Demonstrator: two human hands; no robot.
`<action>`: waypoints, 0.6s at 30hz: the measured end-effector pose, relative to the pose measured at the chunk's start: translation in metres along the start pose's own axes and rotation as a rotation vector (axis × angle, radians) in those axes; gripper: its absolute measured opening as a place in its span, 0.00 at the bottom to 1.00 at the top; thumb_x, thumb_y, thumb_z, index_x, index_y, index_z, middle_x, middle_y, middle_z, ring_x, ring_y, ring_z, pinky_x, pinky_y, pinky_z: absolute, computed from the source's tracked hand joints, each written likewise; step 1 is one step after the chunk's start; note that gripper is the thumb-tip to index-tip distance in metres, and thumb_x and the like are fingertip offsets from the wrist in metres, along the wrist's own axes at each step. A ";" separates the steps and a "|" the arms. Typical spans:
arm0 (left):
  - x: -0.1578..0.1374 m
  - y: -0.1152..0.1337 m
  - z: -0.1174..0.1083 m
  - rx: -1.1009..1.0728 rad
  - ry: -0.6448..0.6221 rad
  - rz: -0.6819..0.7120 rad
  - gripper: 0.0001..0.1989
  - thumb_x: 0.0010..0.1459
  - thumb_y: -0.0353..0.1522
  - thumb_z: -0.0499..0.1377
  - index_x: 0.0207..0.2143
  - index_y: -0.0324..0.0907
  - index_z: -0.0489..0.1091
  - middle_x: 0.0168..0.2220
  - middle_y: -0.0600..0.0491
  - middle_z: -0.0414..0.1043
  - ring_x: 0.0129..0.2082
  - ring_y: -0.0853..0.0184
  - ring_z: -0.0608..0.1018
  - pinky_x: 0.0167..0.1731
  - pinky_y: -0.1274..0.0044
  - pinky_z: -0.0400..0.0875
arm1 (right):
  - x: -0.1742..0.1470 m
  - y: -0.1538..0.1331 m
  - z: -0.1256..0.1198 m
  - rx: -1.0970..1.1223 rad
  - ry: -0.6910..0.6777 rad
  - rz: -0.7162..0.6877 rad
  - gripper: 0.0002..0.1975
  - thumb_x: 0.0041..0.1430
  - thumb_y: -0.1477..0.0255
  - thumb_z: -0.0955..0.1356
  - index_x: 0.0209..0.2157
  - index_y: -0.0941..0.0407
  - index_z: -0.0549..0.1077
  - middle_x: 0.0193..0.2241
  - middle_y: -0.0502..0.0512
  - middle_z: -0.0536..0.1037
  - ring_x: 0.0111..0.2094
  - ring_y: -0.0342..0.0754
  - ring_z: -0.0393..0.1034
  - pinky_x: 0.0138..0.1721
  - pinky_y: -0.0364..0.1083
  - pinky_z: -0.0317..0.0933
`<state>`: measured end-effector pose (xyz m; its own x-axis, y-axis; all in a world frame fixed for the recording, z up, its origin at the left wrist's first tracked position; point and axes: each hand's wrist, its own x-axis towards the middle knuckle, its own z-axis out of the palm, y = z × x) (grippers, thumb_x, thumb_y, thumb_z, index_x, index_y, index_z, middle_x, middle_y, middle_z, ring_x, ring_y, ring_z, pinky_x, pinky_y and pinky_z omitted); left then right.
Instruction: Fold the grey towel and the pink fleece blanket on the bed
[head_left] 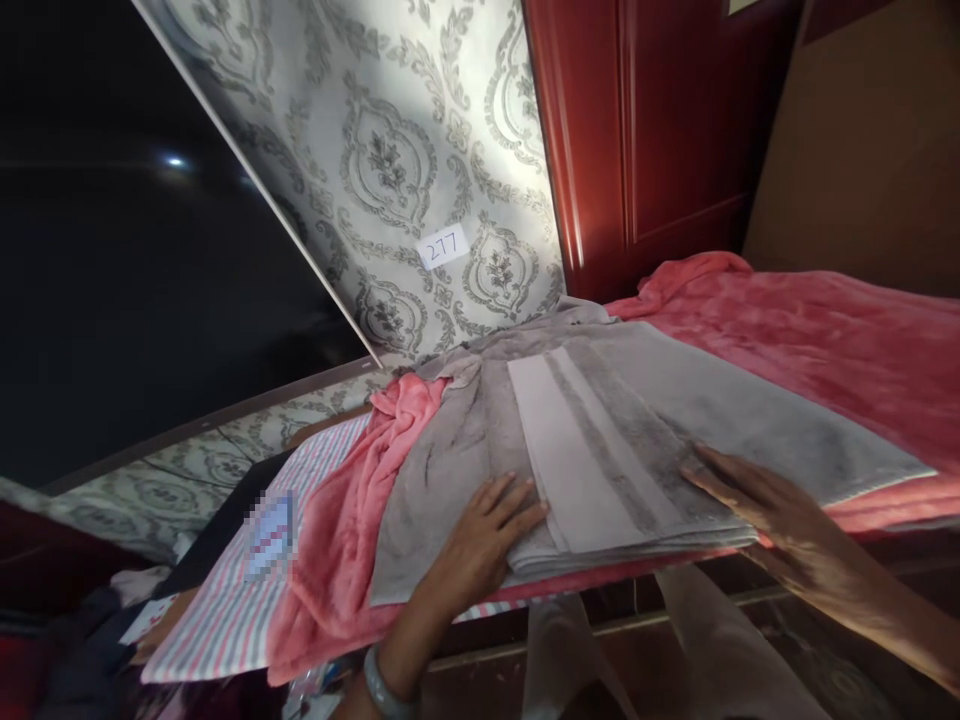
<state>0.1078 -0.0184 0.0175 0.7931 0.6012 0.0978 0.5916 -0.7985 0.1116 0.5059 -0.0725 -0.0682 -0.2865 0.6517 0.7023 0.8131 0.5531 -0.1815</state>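
A folded grey towel with pale bands lies on a wider spread of grey cloth. My left hand rests at the towel's left edge, its fingers stretched out and slightly spread. On the right side, my right hand touches the towel's front right corner, fingers extended and nothing gripped. Under the grey cloth is a pink plush blanket, which shows at the right, along the front edge and at the left. A bangle is on my left wrist.
A striped cloth covers the surface at the left, with a blurred small item on it. Behind stand a large dark screen, patterned wallpaper with a paper marked 277, and a red-brown door.
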 end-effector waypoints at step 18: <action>0.043 0.006 -0.014 -0.366 0.452 0.158 0.13 0.65 0.35 0.57 0.48 0.47 0.77 0.46 0.48 0.82 0.47 0.62 0.82 0.50 0.69 0.73 | 0.008 -0.011 0.017 -0.138 0.059 -0.043 0.38 0.64 0.67 0.64 0.73 0.47 0.50 0.67 0.59 0.62 0.62 0.59 0.63 0.52 0.60 0.68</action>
<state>0.1435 0.0035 0.0365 0.6794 0.4938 0.5428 0.3198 -0.8650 0.3867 0.4864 -0.0646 -0.0728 -0.2956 0.5955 0.7470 0.8640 0.5002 -0.0568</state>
